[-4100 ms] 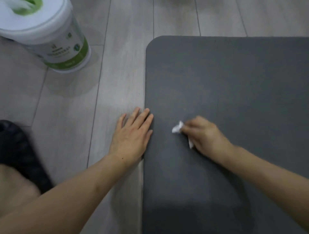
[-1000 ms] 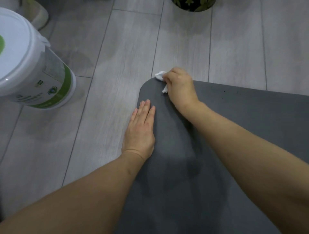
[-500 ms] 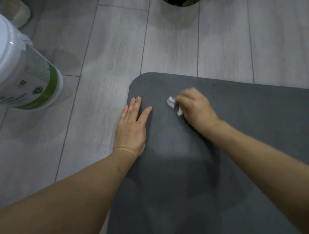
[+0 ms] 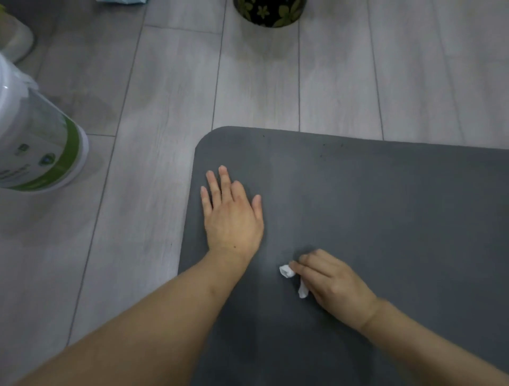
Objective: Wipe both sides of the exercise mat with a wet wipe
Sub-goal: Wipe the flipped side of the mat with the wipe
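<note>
Now the right hand (image 4: pixel 334 286), fingers curled round the wet wipe (image 4: pixel 287 271), has dragged it from the exercise mat's (image 4: pixel 385 209) far-left corner nearward, the left hand (image 4: pixel 231 217) still pressing flat, fingers straight, so this top side is partly wiped.

Your view takes in grey wood-plank floor (image 4: pixel 170 110). Dark pot with green flower print (image 4: pixel 271 12) at top edge, cut off. Pale rounded object (image 4: pixel 16 38) far left, unclear what. Light-blue item (image 4: pixel 121 1) barely showing at top edge.

Wipes tub (image 4: pixel 41 154) label — print too blurred.
</note>
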`<move>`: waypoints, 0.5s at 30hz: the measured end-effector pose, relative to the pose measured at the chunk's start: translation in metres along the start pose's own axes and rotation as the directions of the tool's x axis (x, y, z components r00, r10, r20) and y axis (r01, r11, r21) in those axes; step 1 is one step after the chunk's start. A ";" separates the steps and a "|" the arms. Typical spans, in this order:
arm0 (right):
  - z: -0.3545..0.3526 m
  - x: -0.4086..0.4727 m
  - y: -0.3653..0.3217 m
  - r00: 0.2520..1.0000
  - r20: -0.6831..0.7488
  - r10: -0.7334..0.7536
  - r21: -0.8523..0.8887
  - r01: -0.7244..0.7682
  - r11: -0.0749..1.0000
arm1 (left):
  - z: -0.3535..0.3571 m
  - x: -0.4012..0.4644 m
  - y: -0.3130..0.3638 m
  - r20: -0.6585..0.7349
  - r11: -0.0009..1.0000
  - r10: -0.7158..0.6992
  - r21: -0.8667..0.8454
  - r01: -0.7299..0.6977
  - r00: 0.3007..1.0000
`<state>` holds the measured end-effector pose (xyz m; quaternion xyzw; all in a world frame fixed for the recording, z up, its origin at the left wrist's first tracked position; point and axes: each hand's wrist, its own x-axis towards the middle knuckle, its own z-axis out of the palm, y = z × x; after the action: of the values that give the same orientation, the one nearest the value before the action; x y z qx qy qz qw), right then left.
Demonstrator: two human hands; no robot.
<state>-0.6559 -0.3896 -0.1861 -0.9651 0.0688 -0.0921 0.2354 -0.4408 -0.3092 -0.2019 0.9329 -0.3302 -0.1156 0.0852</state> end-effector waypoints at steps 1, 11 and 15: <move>-0.003 0.020 0.014 1.000 -0.027 -0.016 -0.037 0.015 0.999 | 0.006 -0.006 0.009 -0.003 0.999 -0.036 -0.004 0.036 0.999; -0.012 0.156 0.097 0.928 -0.310 0.208 -0.113 -0.253 0.961 | 0.027 -0.007 0.012 -0.012 0.991 0.013 0.135 -0.011 1.000; -0.006 0.020 0.024 0.991 -0.042 0.125 0.068 -0.122 0.990 | 0.027 -0.006 0.011 -0.013 0.992 0.013 0.129 -0.011 1.000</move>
<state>-0.6401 -0.4169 -0.1889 -0.9484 0.1309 -0.1020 0.2703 -0.4592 -0.3157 -0.2243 0.9352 -0.3421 -0.0873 0.0279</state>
